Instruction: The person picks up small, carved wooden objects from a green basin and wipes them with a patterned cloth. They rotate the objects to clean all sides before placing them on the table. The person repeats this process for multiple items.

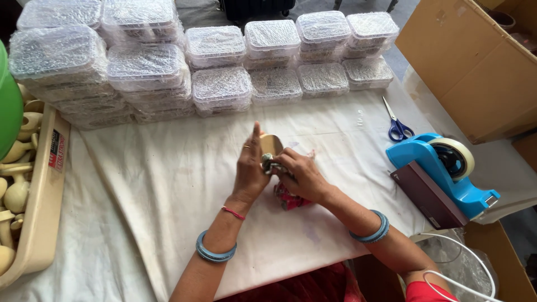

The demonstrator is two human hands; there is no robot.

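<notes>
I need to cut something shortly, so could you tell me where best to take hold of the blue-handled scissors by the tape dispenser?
Probably by the blue handle loops, coming from the near side. The scissors lie flat on the white cloth, loops toward the person, blades pointing away toward the stacked plastic boxes. The blue tape dispenser sits just in front, so reach in to its left.

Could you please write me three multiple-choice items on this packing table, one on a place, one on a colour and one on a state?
1. Where do the scissors lie?
A. beyond the tape dispenser
B. in the beige tray
C. on the stacked boxes

2. What colour is the tape dispenser?
A. red
B. blue
C. green

3. What is the left hand doing?
A. resting flat on the cloth
B. gripping the scissors
C. holding a small wooden piece together with the right hand

Answers: 1 A, they lie on the white cloth behind it; 2 B, its body is bright blue; 3 C, both hands meet around the piece.
</notes>
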